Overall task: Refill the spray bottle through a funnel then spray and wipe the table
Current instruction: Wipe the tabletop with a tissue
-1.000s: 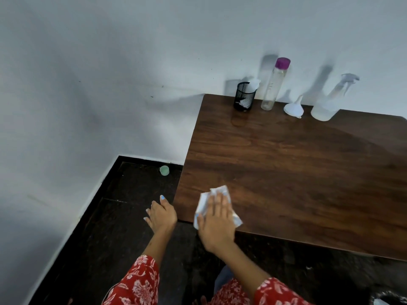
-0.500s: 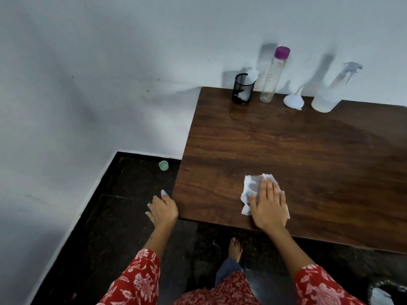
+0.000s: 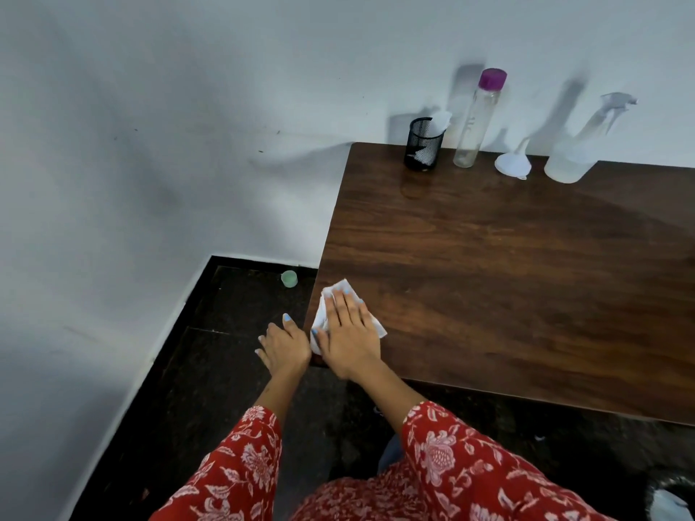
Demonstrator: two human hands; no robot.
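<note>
My right hand presses a white tissue flat onto the dark wooden table at its near left corner, fingers straight. Just off that corner, my left hand hangs over the floor with fingers loosely spread and nothing in it. Along the wall at the back of the table stand a clear spray bottle, a white funnel lying mouth down, and a tall clear bottle with a purple cap.
A black mesh cup holding a tissue stands at the table's back left corner. A small green cap lies on the dark floor by the white wall. A dark bin shows at the bottom right.
My right hand slid the tissue right along the front of the table, then back left to the near left corner. My left hand stayed beside the corner.
</note>
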